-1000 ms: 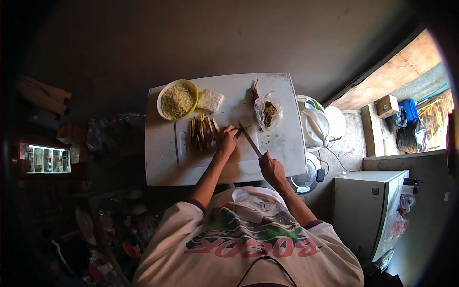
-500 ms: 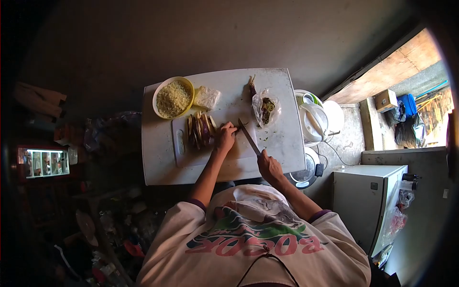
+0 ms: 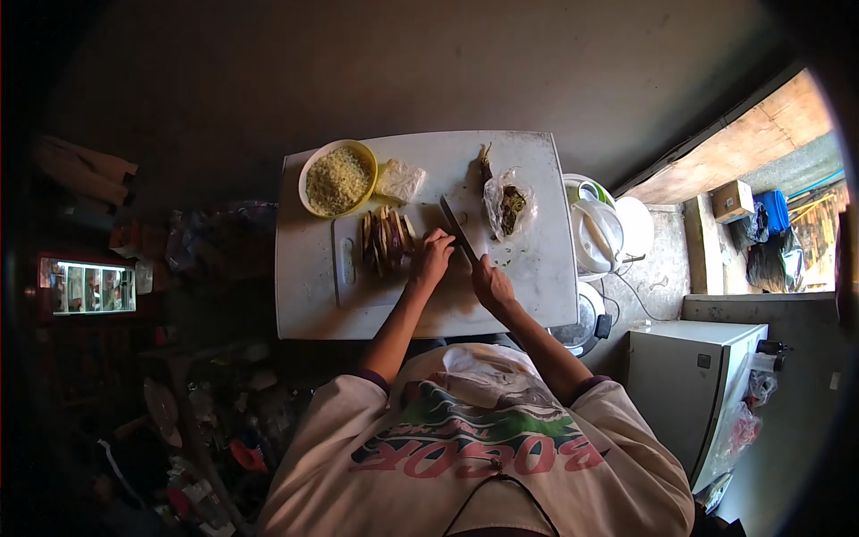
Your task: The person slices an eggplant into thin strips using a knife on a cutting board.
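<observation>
My right hand (image 3: 492, 285) is closed round the handle of a kitchen knife (image 3: 458, 226), whose blade slants up and to the left. Just left of the blade, my left hand (image 3: 433, 258) rests on the white cutting board (image 3: 346, 279) with its fingers curled. Something small and dark shows at those fingertips, mostly hidden. Long purple-and-cream strips of cut eggplant (image 3: 386, 242) lie side by side on the board, left of my left hand.
A yellow bowl (image 3: 371, 189) of chopped pale food stands at the table's back left, beside a white wrapped block (image 3: 400, 182). A whole slender eggplant (image 3: 486, 165) and a clear plastic bag (image 3: 512, 204) with scraps lie right. White appliances (image 3: 595, 234) stand beyond the right edge.
The knife has turned more upright and its blade has come closer to my left fingertips. My right hand has moved up and slightly left; the whole view has shifted a little.
</observation>
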`<state>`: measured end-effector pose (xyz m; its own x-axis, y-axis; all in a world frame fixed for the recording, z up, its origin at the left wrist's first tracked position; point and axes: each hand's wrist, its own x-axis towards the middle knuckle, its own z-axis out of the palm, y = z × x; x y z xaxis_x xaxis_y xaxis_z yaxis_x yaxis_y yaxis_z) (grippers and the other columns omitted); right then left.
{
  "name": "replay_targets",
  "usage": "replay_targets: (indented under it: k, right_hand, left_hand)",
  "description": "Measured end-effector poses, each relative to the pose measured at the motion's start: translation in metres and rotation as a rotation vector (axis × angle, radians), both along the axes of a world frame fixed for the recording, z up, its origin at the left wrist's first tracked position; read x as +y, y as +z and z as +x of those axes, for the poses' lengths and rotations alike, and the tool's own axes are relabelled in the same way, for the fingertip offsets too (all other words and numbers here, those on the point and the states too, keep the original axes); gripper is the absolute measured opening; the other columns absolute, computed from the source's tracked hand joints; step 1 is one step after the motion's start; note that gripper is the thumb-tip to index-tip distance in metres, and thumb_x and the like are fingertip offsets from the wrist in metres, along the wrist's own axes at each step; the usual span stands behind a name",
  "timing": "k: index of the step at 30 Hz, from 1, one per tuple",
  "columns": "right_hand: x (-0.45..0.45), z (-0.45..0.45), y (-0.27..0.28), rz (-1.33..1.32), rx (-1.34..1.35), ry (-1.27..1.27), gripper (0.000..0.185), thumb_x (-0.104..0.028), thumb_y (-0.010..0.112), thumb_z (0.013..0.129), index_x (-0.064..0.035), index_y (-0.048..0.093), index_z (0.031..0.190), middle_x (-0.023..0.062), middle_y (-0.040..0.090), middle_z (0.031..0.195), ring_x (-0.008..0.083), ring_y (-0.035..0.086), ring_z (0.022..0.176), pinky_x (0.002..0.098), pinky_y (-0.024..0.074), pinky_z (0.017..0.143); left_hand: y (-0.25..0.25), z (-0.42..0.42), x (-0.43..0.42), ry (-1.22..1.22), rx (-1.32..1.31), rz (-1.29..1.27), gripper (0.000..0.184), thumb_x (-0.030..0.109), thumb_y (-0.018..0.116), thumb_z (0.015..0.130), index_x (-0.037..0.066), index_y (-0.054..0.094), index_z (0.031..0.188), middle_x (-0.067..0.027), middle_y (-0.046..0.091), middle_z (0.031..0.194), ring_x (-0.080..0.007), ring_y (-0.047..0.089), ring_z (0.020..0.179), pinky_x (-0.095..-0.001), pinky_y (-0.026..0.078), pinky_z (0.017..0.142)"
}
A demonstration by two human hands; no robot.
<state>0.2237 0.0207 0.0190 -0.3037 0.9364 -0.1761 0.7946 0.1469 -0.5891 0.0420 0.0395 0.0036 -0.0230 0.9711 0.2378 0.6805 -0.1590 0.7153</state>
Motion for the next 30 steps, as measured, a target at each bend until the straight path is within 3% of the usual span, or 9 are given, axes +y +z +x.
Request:
replay_targets:
  k: [5, 12, 16, 18, 19, 21, 25, 27, 30]
  right_hand:
    - [-0.026, 0.03, 0.004, -0.142, 0.044, 0.014, 0.025, -0.025, 0.045, 0.094, -0.0017, 0.037, 0.096, 0.0293, 0.059, 0.065, 0.051, 0.058, 0.064, 0.0598, 0.0443, 0.059]
    - [-0.029, 0.007, 0.021, -0.101, 0.038, -0.026, 0.027, -0.025, 0.047, 0.092, 0.0004, 0.038, 0.097, 0.0287, 0.06, 0.066, 0.049, 0.06, 0.064, 0.059, 0.0449, 0.059]
    - [-0.027, -0.013, 0.021, -0.026, 0.037, 0.001, 0.029, -0.025, 0.049, 0.09, 0.0001, 0.039, 0.101, 0.0283, 0.063, 0.075, 0.0476, 0.062, 0.068, 0.0567, 0.0472, 0.061]
    - [-0.022, -0.021, 0.019, 0.015, 0.027, 0.027, 0.029, -0.024, 0.049, 0.09, -0.0004, 0.039, 0.103, 0.028, 0.064, 0.079, 0.0472, 0.062, 0.07, 0.0556, 0.0482, 0.062]
    - [-0.023, -0.024, 0.02, 0.012, 0.007, 0.039, 0.03, -0.024, 0.05, 0.089, -0.0005, 0.039, 0.103, 0.0275, 0.064, 0.082, 0.0467, 0.063, 0.071, 0.0549, 0.0489, 0.062]
    - [-0.022, -0.028, 0.02, 0.012, -0.012, 0.062, 0.03, -0.024, 0.05, 0.089, -0.0007, 0.04, 0.104, 0.0269, 0.064, 0.085, 0.0463, 0.063, 0.072, 0.0542, 0.0495, 0.062]
    - [-0.018, -0.034, 0.008, 0.027, -0.024, 0.116, 0.029, -0.025, 0.051, 0.089, -0.0012, 0.042, 0.102, 0.0267, 0.064, 0.083, 0.0454, 0.064, 0.074, 0.054, 0.0501, 0.066]
    - [-0.015, -0.035, 0.006, 0.023, -0.017, 0.131, 0.028, -0.025, 0.051, 0.089, -0.0011, 0.042, 0.101, 0.0267, 0.064, 0.082, 0.0454, 0.064, 0.075, 0.0542, 0.05, 0.067]
    - [-0.002, -0.031, 0.008, -0.042, -0.028, 0.154, 0.029, -0.025, 0.053, 0.089, -0.0017, 0.044, 0.103, 0.0266, 0.064, 0.078, 0.0463, 0.063, 0.077, 0.0541, 0.0493, 0.067]
  left_hand:
    - [-0.017, 0.0, -0.007, 0.017, 0.017, 0.041, 0.028, 0.003, 0.07, 0.077, 0.002, 0.065, 0.105, -0.0121, 0.06, 0.097, -0.0318, 0.057, 0.093, -0.0408, 0.047, 0.079]
    - [0.034, -0.006, -0.026, 0.147, -0.059, -0.028, 0.029, 0.018, 0.067, 0.085, -0.001, 0.062, 0.107, -0.0169, 0.062, 0.097, -0.0339, 0.06, 0.093, -0.0399, 0.048, 0.081]
    - [0.002, -0.015, -0.03, 0.204, -0.231, 0.164, 0.027, 0.023, 0.062, 0.091, -0.001, 0.061, 0.103, -0.0177, 0.062, 0.095, -0.0337, 0.061, 0.089, -0.0416, 0.048, 0.079]
    - [0.002, -0.021, -0.034, 0.261, -0.29, 0.042, 0.028, 0.027, 0.057, 0.095, -0.001, 0.061, 0.097, -0.013, 0.064, 0.089, -0.0255, 0.063, 0.086, -0.0362, 0.048, 0.076]
    - [0.004, -0.023, -0.037, 0.271, -0.291, 0.044, 0.028, 0.027, 0.057, 0.095, -0.001, 0.061, 0.097, -0.013, 0.064, 0.089, -0.0255, 0.063, 0.086, -0.0362, 0.048, 0.076]
    - [0.008, -0.029, -0.04, 0.23, -0.705, -0.295, 0.03, 0.029, 0.056, 0.096, 0.0, 0.062, 0.095, -0.0064, 0.065, 0.086, -0.0183, 0.064, 0.079, -0.0301, 0.049, 0.071]
    - [0.015, -0.029, -0.05, 0.305, -0.695, -0.249, 0.027, 0.03, 0.057, 0.096, 0.004, 0.064, 0.096, -0.0022, 0.064, 0.084, -0.0138, 0.064, 0.073, -0.0272, 0.051, 0.067]
    - [0.02, -0.026, -0.054, 0.313, -1.127, -0.37, 0.027, 0.034, 0.058, 0.095, 0.008, 0.063, 0.101, -0.0023, 0.065, 0.086, -0.0128, 0.064, 0.072, -0.0303, 0.055, 0.064]
    - [0.026, -0.026, -0.056, 0.34, -1.208, -0.473, 0.029, 0.037, 0.059, 0.094, 0.01, 0.062, 0.105, -0.0019, 0.066, 0.089, -0.0125, 0.065, 0.074, -0.0333, 0.058, 0.063]
